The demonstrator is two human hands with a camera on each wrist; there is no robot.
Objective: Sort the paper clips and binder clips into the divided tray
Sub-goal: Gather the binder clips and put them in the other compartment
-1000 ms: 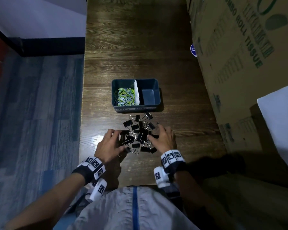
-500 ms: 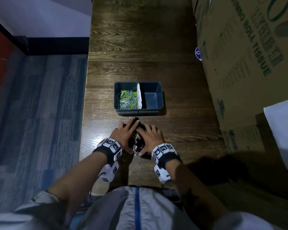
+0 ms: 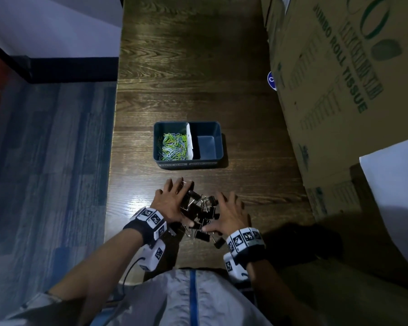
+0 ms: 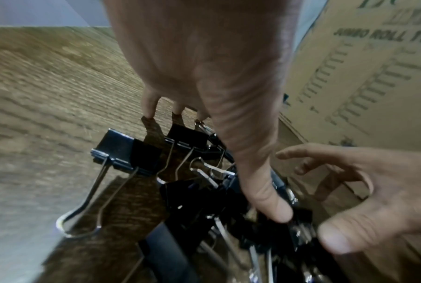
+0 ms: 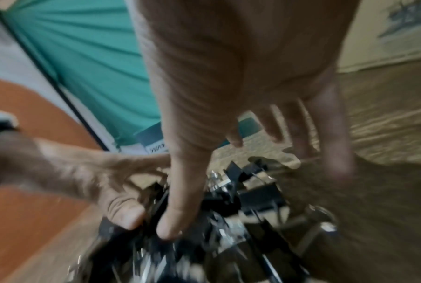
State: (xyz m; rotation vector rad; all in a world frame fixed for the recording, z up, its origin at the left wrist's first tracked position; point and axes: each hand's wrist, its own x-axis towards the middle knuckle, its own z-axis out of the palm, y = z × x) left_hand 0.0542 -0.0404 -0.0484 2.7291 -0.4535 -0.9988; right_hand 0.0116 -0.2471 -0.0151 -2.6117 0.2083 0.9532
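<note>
Dark wooden table [image 3: 186, 67], cardboard boxes [image 3: 339, 90] at three o'clock, blue carpet at nine.
Binder clips [image 3: 201, 214] heaped between left hand [image 3: 172, 203] and right hand [image 3: 229, 215], fingers spread wide, thumbs touching; tray [image 3: 187, 164] at twelve.

- Labels on the divided tray [image 3: 188, 164] front wall: too small to read.
- Right wrist view: binder clips [image 5: 231, 226] blurred.
- Cardboard box [image 3: 339, 78] cut off by the edge.
</note>
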